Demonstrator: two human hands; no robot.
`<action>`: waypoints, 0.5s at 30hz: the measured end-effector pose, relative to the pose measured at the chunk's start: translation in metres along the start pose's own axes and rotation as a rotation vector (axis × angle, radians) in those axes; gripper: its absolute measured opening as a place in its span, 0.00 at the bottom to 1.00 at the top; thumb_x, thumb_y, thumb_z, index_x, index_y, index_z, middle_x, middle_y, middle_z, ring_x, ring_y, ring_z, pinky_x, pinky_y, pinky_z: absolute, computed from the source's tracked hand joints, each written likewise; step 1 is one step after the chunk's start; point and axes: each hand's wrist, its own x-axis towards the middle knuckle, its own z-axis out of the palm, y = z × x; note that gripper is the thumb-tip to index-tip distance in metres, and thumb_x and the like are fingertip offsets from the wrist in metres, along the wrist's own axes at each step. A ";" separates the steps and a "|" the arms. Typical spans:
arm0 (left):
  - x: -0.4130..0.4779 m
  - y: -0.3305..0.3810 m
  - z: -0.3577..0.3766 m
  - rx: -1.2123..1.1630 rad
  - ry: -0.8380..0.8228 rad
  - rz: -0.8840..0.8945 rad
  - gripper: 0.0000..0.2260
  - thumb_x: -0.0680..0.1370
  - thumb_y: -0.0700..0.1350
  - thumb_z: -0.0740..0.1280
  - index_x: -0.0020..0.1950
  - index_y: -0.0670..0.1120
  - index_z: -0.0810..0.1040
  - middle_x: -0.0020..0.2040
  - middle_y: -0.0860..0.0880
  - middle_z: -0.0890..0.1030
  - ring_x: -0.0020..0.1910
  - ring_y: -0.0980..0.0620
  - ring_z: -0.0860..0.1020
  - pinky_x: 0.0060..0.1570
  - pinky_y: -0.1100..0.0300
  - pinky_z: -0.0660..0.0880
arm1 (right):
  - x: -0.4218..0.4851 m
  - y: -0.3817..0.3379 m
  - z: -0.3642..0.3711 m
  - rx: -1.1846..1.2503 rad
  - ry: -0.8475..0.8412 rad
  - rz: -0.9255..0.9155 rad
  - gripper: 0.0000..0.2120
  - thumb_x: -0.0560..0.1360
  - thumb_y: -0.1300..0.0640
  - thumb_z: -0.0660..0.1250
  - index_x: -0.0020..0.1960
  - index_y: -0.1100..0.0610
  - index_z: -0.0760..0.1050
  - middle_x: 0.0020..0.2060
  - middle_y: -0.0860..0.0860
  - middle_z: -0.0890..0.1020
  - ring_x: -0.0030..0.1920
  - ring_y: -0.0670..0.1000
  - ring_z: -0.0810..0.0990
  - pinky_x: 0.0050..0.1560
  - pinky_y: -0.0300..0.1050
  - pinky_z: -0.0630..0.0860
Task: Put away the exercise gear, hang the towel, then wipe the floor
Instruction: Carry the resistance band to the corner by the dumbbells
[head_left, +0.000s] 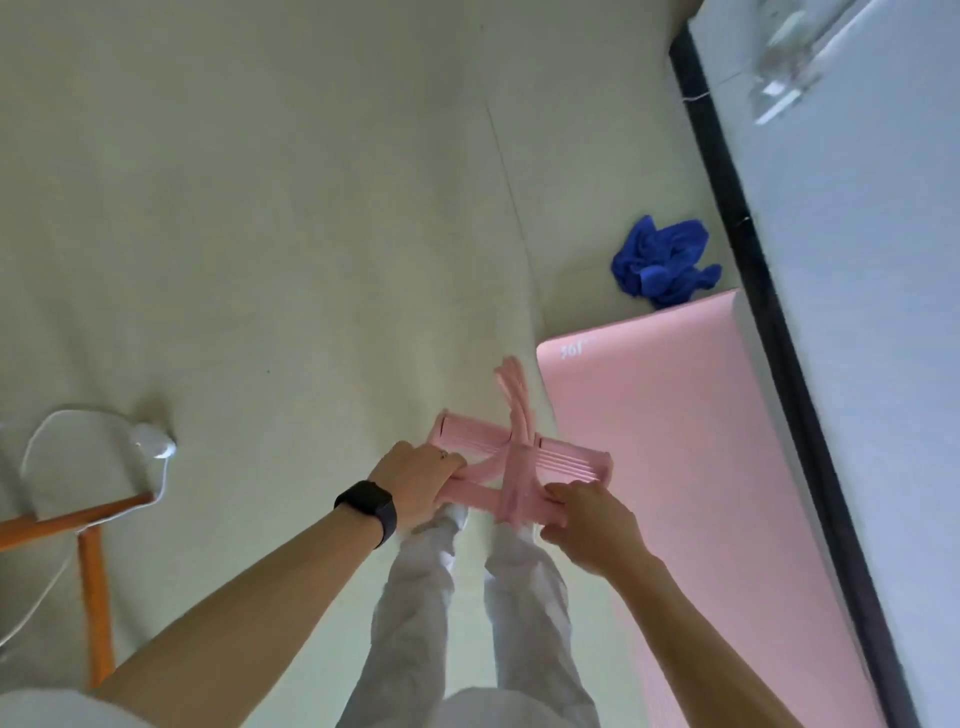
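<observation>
Pink pull-band w/ bars (519, 462), held low in front of legs, above floor (260, 260); left hand (415, 480) (black watch (369, 506) on wrist) curled round L end, right hand (587, 519) gripping R end. Pink mat (675, 467) flat on floor at R, along wall; blue towel (662, 262) crumpled on floor just past mat's far end. Orange chair (88, 525) w/ white cable (52, 436) at L.

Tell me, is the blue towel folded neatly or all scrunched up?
Scrunched up. The towel lies in a lumpy heap on the floor, by the pink mat's end.
</observation>
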 end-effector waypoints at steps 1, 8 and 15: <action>-0.012 0.010 -0.019 0.032 0.045 0.030 0.12 0.79 0.42 0.61 0.61 0.52 0.73 0.54 0.51 0.80 0.50 0.46 0.79 0.46 0.57 0.64 | -0.024 -0.002 -0.014 0.032 0.029 0.011 0.13 0.72 0.51 0.68 0.56 0.48 0.76 0.47 0.48 0.79 0.52 0.54 0.78 0.48 0.51 0.78; -0.072 0.085 -0.127 0.269 0.267 0.294 0.19 0.76 0.42 0.64 0.67 0.52 0.70 0.57 0.53 0.78 0.61 0.51 0.73 0.61 0.52 0.63 | -0.178 -0.011 -0.076 0.114 0.389 0.115 0.15 0.75 0.52 0.68 0.61 0.46 0.76 0.51 0.47 0.81 0.55 0.53 0.77 0.52 0.52 0.76; -0.119 0.219 -0.199 0.441 0.604 0.853 0.26 0.68 0.55 0.72 0.64 0.53 0.73 0.43 0.55 0.82 0.48 0.50 0.80 0.51 0.52 0.74 | -0.334 -0.012 -0.051 0.302 1.001 0.436 0.22 0.71 0.57 0.76 0.64 0.50 0.79 0.55 0.45 0.82 0.59 0.55 0.77 0.55 0.54 0.75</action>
